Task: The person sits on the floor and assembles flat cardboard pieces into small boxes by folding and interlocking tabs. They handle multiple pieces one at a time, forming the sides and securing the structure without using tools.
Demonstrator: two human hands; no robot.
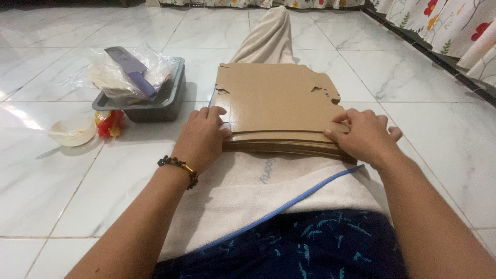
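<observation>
1. White marble-look tiled floor [413, 77], floral curtains [444, 26] along the far and right edges; person sits on the floor, legs stretched out.
2. Stack of flat brown die-cut cardboard sheets [274, 103] lies on a cream towel with blue edging [248, 191] across the lap.
3. Left hand [201, 137], beaded bracelet at the wrist, rests on the stack's near left corner, fingers curled over the top sheet, thumb at the edge. Grip narrow, pinching at the top layers.
4. Right hand [361, 135] on the near right corner, fingertips pressed at the sheet edges, same narrow pinch.
5. Step in hand, as judged: separating or squaring the top sheet at the near edge.
6. Next move likely calls for both hands to lift evenly so just one sheet comes off, no bending at the cut tabs.
7. Off to the left: dark grey rectangular tray [165, 101] with clear plastic bags and a purple-handled cleaver [132, 70]; small white bowl [72, 130]; red and yellow packet [109, 124].
</observation>
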